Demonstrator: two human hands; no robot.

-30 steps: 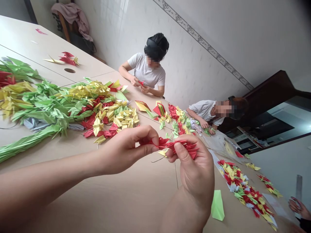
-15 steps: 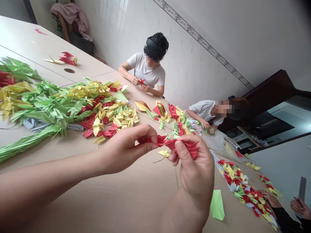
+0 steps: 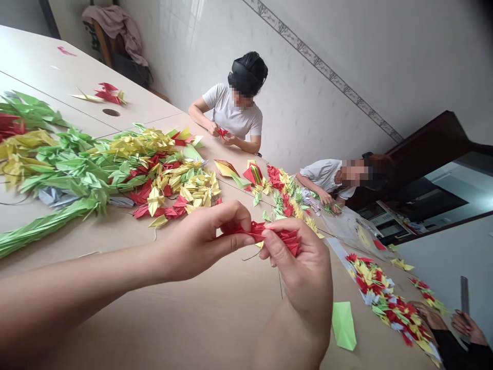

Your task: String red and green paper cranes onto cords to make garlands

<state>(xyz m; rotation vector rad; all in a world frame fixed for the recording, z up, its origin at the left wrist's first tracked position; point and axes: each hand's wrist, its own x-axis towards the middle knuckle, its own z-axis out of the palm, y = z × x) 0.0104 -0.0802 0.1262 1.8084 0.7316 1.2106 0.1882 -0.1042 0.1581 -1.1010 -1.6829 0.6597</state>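
Observation:
Between my two hands, above the table (image 3: 185,318), is a row of folded red paper cranes (image 3: 259,231), pressed close together. My left hand (image 3: 219,228) pinches its left end with thumb and bent fingers. The right end lies in my right hand (image 3: 298,257), where the thumb presses on the red folds and the fingers curl behind. A thin dark thread (image 3: 250,257) hangs out below the red paper. Part of a yellow folded piece shows behind my right fingers. Both hands are closed, and their fingertips are a short way apart.
Green, yellow and red folded-paper strands (image 3: 88,169) heap up on the left. A mixed-colour strand (image 3: 393,298) lies on the right, near a green paper sheet (image 3: 344,325). Two people sit across the table. Another person's hand (image 3: 470,326) holds a ruler (image 3: 465,295) at far right.
My right hand has moved left, closer to my left hand, and the red row between them is bunched shorter. The ruler at far right has shifted left and tilted.

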